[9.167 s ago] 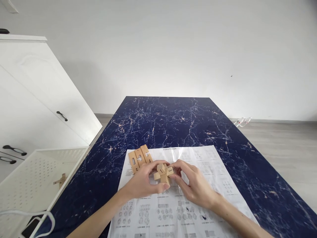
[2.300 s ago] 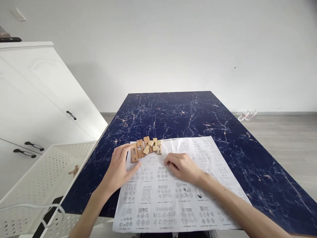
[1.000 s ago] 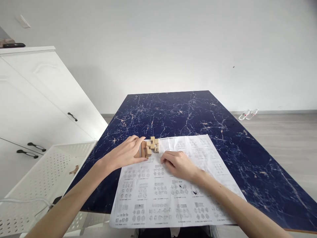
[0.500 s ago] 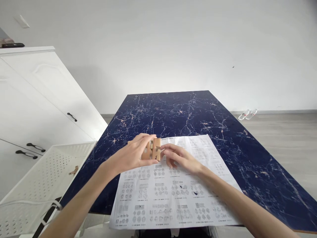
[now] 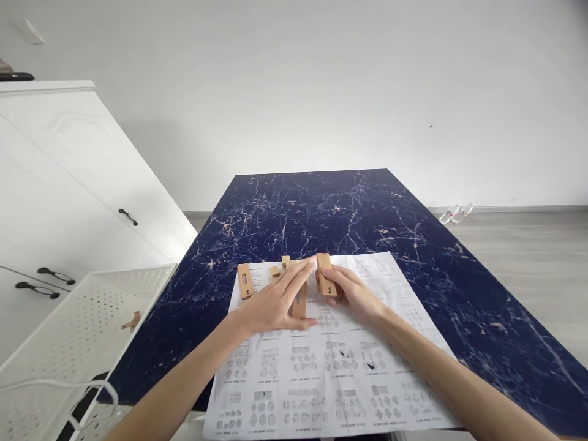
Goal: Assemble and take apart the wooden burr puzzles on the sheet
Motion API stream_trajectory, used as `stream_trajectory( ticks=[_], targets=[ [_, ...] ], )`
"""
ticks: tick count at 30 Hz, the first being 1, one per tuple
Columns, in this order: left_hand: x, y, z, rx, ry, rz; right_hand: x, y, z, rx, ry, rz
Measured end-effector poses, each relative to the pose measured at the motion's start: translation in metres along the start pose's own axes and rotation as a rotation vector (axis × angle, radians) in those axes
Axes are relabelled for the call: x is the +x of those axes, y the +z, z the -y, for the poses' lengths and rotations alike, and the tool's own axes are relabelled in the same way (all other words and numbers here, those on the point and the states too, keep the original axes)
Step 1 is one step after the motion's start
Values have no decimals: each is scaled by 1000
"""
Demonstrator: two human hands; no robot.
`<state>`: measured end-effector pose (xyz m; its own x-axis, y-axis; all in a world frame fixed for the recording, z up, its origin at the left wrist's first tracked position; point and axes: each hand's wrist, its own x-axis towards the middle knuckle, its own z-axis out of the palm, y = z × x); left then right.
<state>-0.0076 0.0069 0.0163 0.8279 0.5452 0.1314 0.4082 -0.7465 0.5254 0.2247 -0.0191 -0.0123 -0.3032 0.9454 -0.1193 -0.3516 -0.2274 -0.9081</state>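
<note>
My left hand grips a long wooden puzzle bar with a slot in it, just above a printed instruction sheet. Beside it, my right hand holds a second wooden bar marked with a number. Another slotted bar lies flat at the sheet's far left corner. Two or three small wooden pieces lie behind my left fingers, partly hidden.
The sheet covers the near part of a dark blue marbled table. A white perforated tray holding a small wooden piece stands at the left, with a white cabinet behind it. A white cable crosses the tray's front.
The cluster of pieces held by my left hand half a second ago has come apart. Each hand now holds one bar, and one slotted bar lies back at the sheet's left corner.
</note>
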Motion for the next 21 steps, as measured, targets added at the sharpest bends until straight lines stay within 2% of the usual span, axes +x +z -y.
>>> stream_trajectory(
  ticks=[3, 6, 10, 12, 17, 21],
  targets=[
    [0, -5, -1, 21, 17, -30, 0, 0, 0, -22, 6, -13],
    [-5, -23, 6, 58, -15, -87, -1, 2, 2, -27, 1, -7],
    [-31, -52, 24, 128, -235, -138, -2, 3, 6, -7, -24, 66],
    [-48, -61, 33, 149, -344, -122, -2, 4, 6, -19, -33, 101],
    [-77, -61, 45, 171, -523, -104, -2, 4, 4, -48, -41, 107],
    [-81, -56, 44, 139, -517, -126, -4, 3, 3, -75, -34, 118]
  ],
)
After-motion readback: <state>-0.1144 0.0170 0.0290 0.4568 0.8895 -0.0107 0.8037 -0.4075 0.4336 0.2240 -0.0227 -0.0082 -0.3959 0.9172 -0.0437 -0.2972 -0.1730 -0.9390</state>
